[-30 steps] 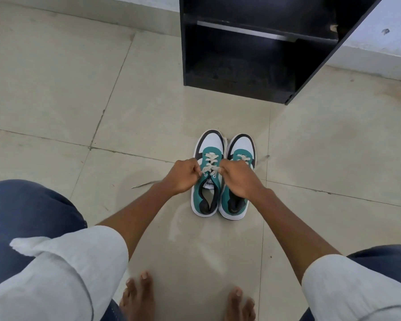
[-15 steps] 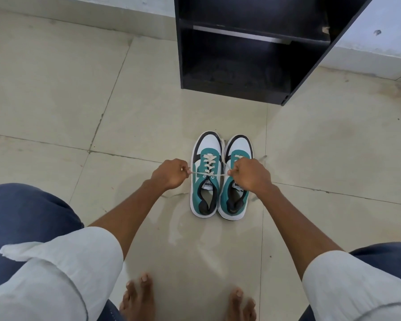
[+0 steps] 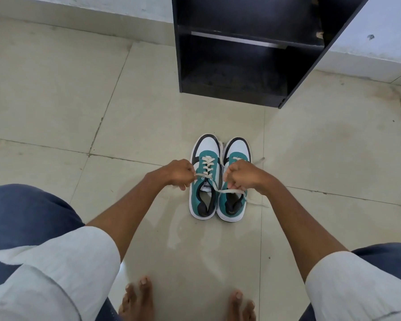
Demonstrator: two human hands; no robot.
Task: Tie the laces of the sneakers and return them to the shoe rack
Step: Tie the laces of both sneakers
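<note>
Two teal, white and black sneakers stand side by side on the tiled floor, toes pointing away from me: the left sneaker (image 3: 204,198) and the right sneaker (image 3: 233,205). My left hand (image 3: 176,173) pinches one end of the left sneaker's cream lace (image 3: 214,188) at its left side. My right hand (image 3: 239,176) hovers over the right sneaker's tongue and grips the other end, which runs slack across both shoes. The right sneaker's own lace trails loose on the floor to its right. The black shoe rack (image 3: 245,49) stands open beyond the shoes.
My bare feet (image 3: 188,300) rest on the floor near the bottom edge, with my knees in blue trousers at both lower corners. A white wall base runs along the back, beside the rack. Beige tiles surround the shoes.
The lace was pulled taut straight sideways between my hands; now my hands sit closer to the shoe and the right-hand strand sags diagonally across the tongue.
</note>
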